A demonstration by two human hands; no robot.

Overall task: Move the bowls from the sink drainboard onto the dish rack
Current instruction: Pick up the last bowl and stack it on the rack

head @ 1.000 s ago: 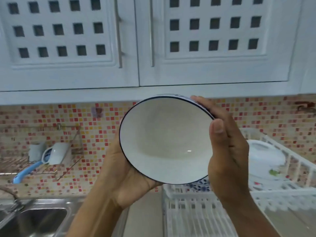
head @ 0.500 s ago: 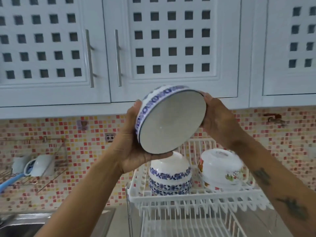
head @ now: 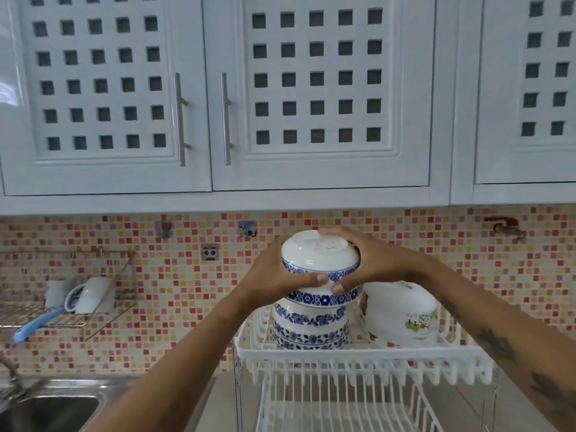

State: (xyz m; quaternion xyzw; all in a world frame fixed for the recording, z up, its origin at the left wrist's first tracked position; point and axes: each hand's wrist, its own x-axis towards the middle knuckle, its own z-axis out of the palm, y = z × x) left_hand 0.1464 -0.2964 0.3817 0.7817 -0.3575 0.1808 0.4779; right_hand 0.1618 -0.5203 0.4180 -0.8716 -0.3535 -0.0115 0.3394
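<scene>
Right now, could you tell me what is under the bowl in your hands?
Under the upturned bowl sits a stack of blue-patterned bowls on the dish rack; whether they touch is hidden by the thumbs.

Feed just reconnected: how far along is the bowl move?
Done: blue-patterned bowls stacked upside down on the dish rack, beside a white bowl. In hand: left hand and right hand hold an inverted bowl on or just above that stack. Left: unknown; drainboard unseen.
</scene>
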